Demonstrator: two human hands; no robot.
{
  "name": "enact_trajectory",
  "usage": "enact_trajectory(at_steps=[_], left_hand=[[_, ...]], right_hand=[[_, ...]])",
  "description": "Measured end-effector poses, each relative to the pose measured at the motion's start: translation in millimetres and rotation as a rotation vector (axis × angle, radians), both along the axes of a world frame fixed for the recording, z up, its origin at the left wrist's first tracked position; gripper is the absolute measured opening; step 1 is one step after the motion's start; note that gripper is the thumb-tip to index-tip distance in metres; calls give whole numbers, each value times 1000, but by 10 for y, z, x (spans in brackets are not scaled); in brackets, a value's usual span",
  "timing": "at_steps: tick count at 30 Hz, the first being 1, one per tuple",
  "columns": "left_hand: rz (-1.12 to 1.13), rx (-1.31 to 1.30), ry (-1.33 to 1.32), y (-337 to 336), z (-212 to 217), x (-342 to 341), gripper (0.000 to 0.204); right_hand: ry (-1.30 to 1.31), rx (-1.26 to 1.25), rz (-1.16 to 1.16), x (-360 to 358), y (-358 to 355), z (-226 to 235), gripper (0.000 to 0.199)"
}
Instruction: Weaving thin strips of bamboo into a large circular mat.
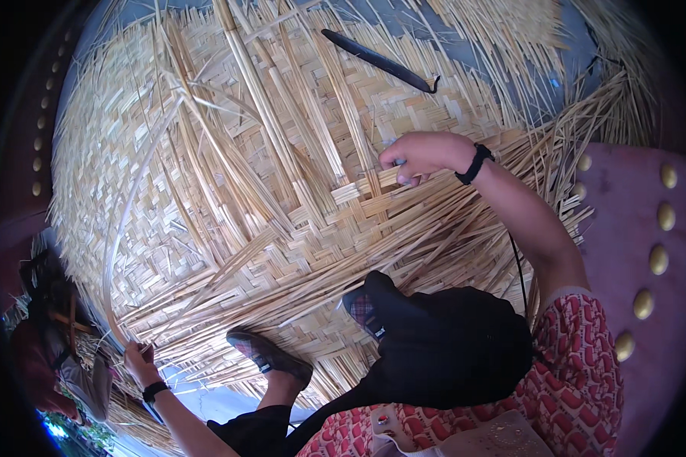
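A large mat of pale straw-coloured strips (404, 118) spreads under me, woven in its middle with long loose ends along its edges. My right hand (427, 154) is closed at the weave, its fingers pinching a flat strip (381, 181) that lies across the raised bundles (282, 145). At the lower left, my left hand (141, 364) is closed at the mat's edge around the lower end of a long, thin pale strip (113, 251). That strip bows upward across the mat's left side. The left fingertips are partly hidden.
A long black flat tool (377, 61) with a small loop at one end lies on the mat's far part. My shoes (270, 354) rest on the mat. Purple panels with gold studs (640, 244) stand at the right. Another person (38, 365) is at the left edge.
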State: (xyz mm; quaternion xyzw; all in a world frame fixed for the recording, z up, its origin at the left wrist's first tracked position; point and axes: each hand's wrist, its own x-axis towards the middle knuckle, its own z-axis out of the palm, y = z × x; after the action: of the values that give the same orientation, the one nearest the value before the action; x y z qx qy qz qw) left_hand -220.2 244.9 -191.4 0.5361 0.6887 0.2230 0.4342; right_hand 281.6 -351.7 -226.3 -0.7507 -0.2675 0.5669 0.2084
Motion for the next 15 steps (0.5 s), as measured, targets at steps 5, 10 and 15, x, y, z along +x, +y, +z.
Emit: enact_trajectory(at_steps=[5, 10, 15], left_hand=[[-287, 367, -22, -336, -233, 241, 41], [-1018, 665, 449, -816, -288, 1601, 58], [-1155, 652, 704, -1278, -146, 2922, 44]], right_hand=[[-115, -11, 5, -68, -69, -55, 16], [-346, -83, 182, -116, -70, -58, 21], [-428, -81, 211, -126, -93, -76, 21]])
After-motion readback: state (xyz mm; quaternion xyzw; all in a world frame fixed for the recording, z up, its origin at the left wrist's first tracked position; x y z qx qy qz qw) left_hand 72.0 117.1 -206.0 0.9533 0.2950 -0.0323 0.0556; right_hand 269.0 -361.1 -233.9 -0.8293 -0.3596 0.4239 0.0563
